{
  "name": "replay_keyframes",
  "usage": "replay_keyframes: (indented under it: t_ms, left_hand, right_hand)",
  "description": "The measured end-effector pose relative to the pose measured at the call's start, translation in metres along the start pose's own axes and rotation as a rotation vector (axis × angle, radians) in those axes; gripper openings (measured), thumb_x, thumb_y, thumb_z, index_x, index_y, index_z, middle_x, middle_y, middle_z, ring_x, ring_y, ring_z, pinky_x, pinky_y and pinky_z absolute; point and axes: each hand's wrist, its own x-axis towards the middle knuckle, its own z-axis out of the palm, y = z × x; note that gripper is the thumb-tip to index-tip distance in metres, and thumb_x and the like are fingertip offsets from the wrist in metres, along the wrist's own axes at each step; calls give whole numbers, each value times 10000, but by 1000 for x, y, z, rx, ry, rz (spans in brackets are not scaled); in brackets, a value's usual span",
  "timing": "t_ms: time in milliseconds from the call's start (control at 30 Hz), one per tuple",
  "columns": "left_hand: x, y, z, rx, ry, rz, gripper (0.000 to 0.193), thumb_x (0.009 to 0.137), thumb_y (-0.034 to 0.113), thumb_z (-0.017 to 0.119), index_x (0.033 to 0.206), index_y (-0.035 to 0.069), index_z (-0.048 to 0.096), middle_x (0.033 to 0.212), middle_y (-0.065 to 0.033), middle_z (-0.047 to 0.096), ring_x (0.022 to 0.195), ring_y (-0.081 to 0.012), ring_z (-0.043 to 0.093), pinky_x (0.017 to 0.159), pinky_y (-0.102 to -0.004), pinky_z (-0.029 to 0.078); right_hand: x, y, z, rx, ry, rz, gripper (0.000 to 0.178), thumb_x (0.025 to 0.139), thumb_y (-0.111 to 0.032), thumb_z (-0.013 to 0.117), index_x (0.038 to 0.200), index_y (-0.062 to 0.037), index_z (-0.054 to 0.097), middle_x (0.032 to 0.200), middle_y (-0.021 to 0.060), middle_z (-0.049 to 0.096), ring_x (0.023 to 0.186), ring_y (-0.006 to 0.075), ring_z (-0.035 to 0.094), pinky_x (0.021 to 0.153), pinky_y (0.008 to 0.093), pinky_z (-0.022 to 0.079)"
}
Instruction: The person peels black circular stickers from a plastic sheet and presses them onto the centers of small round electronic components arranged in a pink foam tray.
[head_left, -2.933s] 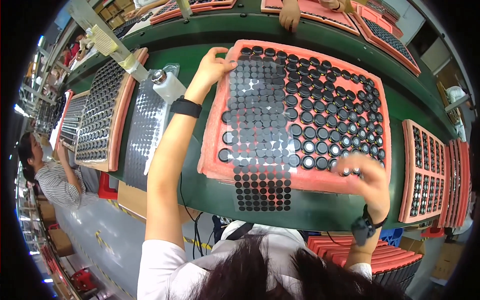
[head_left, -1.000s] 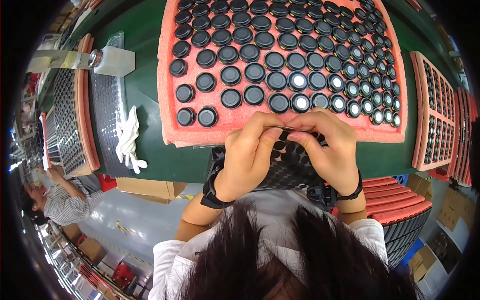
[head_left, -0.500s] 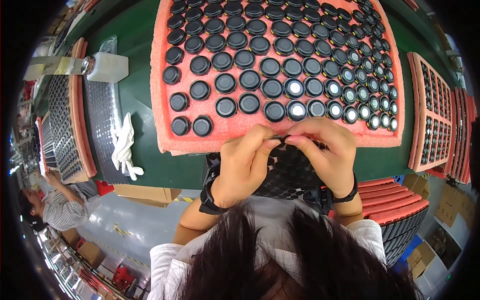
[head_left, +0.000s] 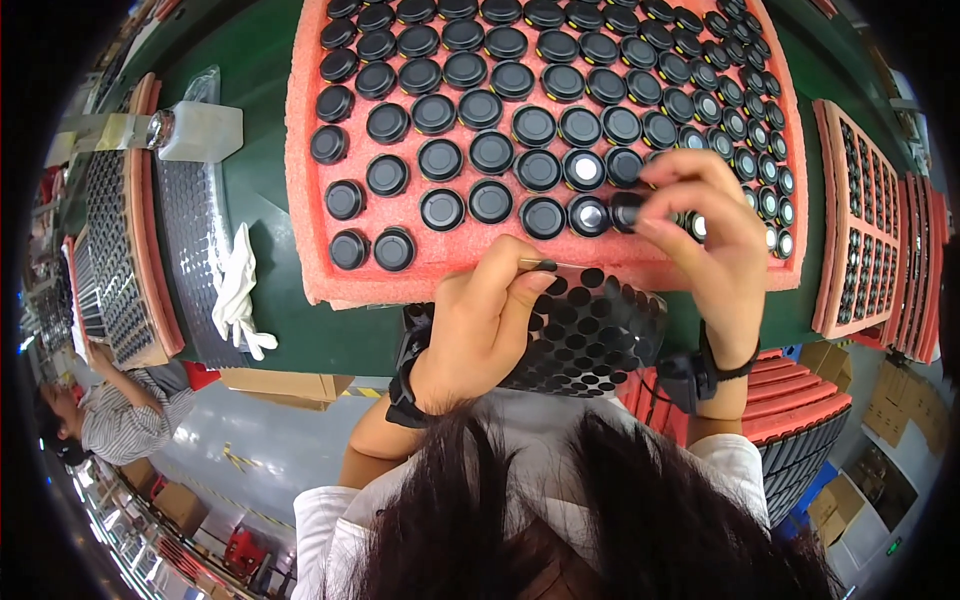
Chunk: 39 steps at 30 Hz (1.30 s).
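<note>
My left hand [head_left: 475,325] pinches the upper edge of a clear sheet of round black stickers [head_left: 580,335], which hangs over the table's near edge. My right hand [head_left: 715,235] is over the front rows of a pink foam tray [head_left: 420,285]. Its thumb and fingertips are curled together at the right side of a round black part [head_left: 626,212]; blur hides what, if anything, is between them. Several round black parts stand in rows in the tray. Some, such as one part [head_left: 585,169], have a pale disc on top, while others are black all over.
A white glove [head_left: 237,295] and a translucent bottle [head_left: 205,132] lie on the green table [head_left: 275,200] to the left. Another filled foam tray [head_left: 850,220] stands at right. Stacked red trays [head_left: 780,400] are below at right. Another person [head_left: 130,415] sits far left.
My right hand has left the sheet's edge and moved right and forward to the round black parts. The left hand has kept its pinch on the sheet, now more exposed.
</note>
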Motion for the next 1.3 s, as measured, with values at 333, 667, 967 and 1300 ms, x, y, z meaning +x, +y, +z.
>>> replay_keyframes:
  t_ms: [333,667,967,1300]
  left_hand:
    - [-1,-4,2,-53,-48,4,46,825,-7,523,866,8,507,620,-110,536,494,-251,547,459,-293,414]
    - [-1,-6,2,-68,-49,29,74,804,-21,538,864,9,508,626,-116,534,504,-268,549,458,-305,414]
    - [0,-7,3,-79,-40,30,80,799,-16,550,862,12,509,627,-113,539,503,-265,549,456,-303,413]
    - [0,-7,3,-78,-36,20,85,799,-22,548,867,15,513,611,-110,530,497,-256,545,459,-297,413]
  right_hand:
    - [8,19,9,-126,-196,10,97,662,-15,648,744,-2,600,866,52,559,846,177,506,758,282,387]
    - [7,18,10,-180,-206,10,107,655,-25,661,741,-10,600,847,57,567,842,191,507,755,288,390]
    - [6,20,10,-208,-204,-20,119,650,-36,674,740,-18,598,838,51,572,839,197,506,755,293,386]
    - [6,20,11,-228,-212,-55,122,648,-41,679,734,-22,594,836,42,576,822,194,500,741,290,381]
